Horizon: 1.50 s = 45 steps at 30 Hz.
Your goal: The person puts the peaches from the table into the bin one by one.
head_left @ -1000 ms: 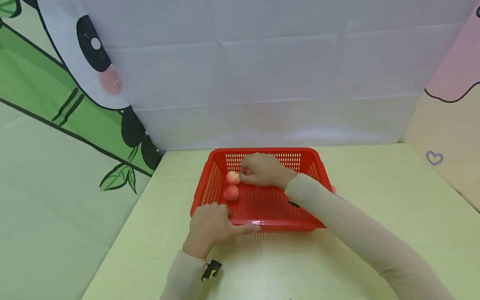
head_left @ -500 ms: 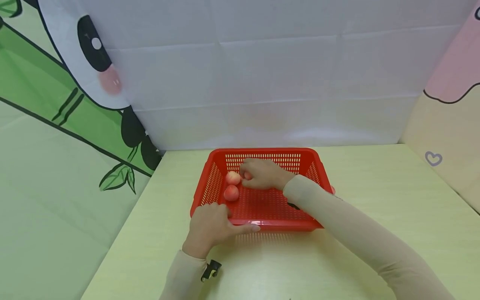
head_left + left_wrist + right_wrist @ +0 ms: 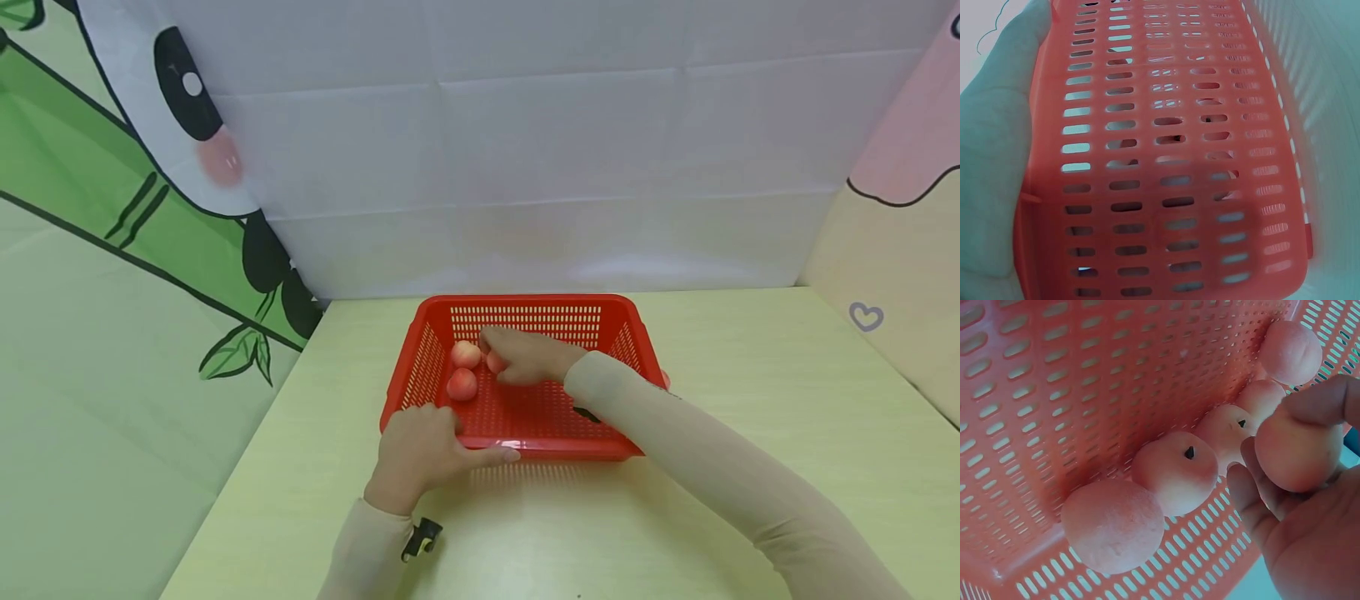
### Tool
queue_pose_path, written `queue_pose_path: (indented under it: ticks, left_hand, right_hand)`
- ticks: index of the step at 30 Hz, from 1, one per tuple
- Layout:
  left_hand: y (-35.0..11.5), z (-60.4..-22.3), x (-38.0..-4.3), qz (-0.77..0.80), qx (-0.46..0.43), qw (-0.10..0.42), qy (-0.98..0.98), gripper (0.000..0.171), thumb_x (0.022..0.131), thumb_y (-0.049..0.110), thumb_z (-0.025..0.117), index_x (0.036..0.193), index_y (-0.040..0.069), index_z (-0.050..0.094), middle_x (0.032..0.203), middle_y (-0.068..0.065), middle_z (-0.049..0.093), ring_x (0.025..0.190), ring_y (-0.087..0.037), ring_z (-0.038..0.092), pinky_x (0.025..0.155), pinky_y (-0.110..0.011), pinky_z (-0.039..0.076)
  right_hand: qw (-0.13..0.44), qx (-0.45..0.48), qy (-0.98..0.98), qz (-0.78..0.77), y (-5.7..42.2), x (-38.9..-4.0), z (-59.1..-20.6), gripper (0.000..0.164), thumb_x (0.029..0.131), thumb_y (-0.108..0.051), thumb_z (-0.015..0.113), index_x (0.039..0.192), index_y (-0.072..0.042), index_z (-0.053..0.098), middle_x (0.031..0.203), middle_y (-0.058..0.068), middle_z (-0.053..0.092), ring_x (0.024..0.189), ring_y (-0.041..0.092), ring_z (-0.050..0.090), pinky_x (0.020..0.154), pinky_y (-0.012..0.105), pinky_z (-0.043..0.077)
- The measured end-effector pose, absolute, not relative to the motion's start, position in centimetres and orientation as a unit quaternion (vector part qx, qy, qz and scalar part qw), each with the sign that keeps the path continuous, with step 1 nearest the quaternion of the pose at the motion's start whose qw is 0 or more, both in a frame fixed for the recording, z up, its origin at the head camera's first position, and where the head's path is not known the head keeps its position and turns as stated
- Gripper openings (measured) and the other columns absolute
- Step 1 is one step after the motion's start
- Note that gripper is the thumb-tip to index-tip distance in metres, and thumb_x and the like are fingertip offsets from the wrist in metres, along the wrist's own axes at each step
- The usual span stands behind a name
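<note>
A red plastic basket (image 3: 555,446) with slotted walls stands on the table. My left hand (image 3: 416,454) grips its near left rim, thumb laid along the front edge; the left wrist view shows the slotted wall (image 3: 1141,137) beside that hand. Inside the basket, my right hand (image 3: 528,356) holds a peach (image 3: 1297,450) between thumb and fingers, low over the bottom. In the head view two peaches sit at the left: a paler peach (image 3: 466,354) and a redder peach (image 3: 462,384). The right wrist view shows several peaches lined along the wall, such as the nearest peach (image 3: 1113,525).
A pale yellow table (image 3: 300,500) lies around the basket. Just outside its right wall a small reddish round thing (image 3: 666,380) peeks out, mostly hidden by the right sleeve (image 3: 675,417). A white cloth backdrop (image 3: 540,167) rises behind the table.
My right hand has moved slightly toward the near side inside the basket, and its peach shows more between the fingers. My left hand and the basket stay in place.
</note>
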<state>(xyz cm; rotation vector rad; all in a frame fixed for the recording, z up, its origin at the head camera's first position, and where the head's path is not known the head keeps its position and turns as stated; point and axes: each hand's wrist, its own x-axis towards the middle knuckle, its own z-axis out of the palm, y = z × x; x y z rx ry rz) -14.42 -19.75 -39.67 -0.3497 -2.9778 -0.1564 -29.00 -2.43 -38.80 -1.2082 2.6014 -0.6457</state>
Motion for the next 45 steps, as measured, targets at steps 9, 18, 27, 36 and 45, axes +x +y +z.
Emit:
queue_pose_path:
  ticks: [9, 18, 27, 36, 45]
  left_hand:
    - [-19.76, -39.53, -14.47, -0.049, -0.107, 0.061, -0.991, 0.085, 0.053, 0.102, 0.025, 0.047, 0.018, 0.037, 0.039, 0.006, 0.026, 0.04, -0.009, 0.025, 0.039, -0.027, 0.019]
    - [-19.87, -39.53, -14.43, -0.05, -0.112, 0.071, -0.99, 0.084, 0.054, 0.101, 0.027, 0.048, 0.018, 0.036, 0.04, 0.006, 0.026, 0.04, -0.01, 0.025, 0.038, -0.026, 0.019]
    - [-19.81, -39.7, -14.49, -0.05, -0.11, 0.066, -0.991, 0.084, 0.053, 0.102, 0.027, 0.049, 0.018, 0.038, 0.04, 0.005, 0.029, 0.04, -0.01, 0.028, 0.039, -0.026, 0.021]
    - [-19.77, -39.55, -14.5, -0.045, -0.104, 0.05, -0.992, 0.085, 0.053, 0.102, 0.025, 0.047, 0.018, 0.037, 0.04, 0.005, 0.025, 0.041, -0.009, 0.025, 0.039, -0.027, 0.018]
    - [-19.77, -39.72, -14.49, -0.045, -0.113, 0.063, -0.991, 0.084, 0.054, 0.102, 0.025, 0.047, 0.018, 0.035, 0.04, 0.006, 0.023, 0.041, -0.009, 0.023, 0.039, -0.027, 0.017]
  right_hand:
    - [0.09, -0.398, 0.904, -0.126, -2.4, -28.71, -38.73, 0.045, 0.082, -0.016, 0.071, 0.125, -0.017, 0.059, 0.106, -0.005, 0.047, 0.095, 0.012, 0.045, 0.079, 0.027, 0.046]
    - [0.105, -0.388, 0.906, -0.132, -2.27, -28.69, -39.22, 0.039, 0.083, -0.021, 0.074, 0.121, -0.02, 0.062, 0.105, -0.005, 0.047, 0.095, 0.013, 0.046, 0.08, 0.028, 0.046]
    - [0.124, -0.378, 0.906, -0.147, -2.2, -28.67, -39.39, 0.046, 0.084, -0.022, 0.075, 0.126, -0.021, 0.058, 0.105, -0.007, 0.049, 0.097, 0.011, 0.046, 0.083, 0.028, 0.045]
    - [0.127, -0.39, 0.9, -0.147, -2.27, -28.74, -39.49, 0.047, 0.084, -0.021, 0.075, 0.127, -0.021, 0.058, 0.104, -0.008, 0.052, 0.096, 0.011, 0.047, 0.082, 0.028, 0.046]
    - [0.135, -0.379, 0.904, -0.145, -2.25, -28.63, -39.56, 0.046, 0.083, -0.022, 0.076, 0.125, -0.022, 0.059, 0.103, -0.008, 0.051, 0.095, 0.011, 0.047, 0.079, 0.029, 0.046]
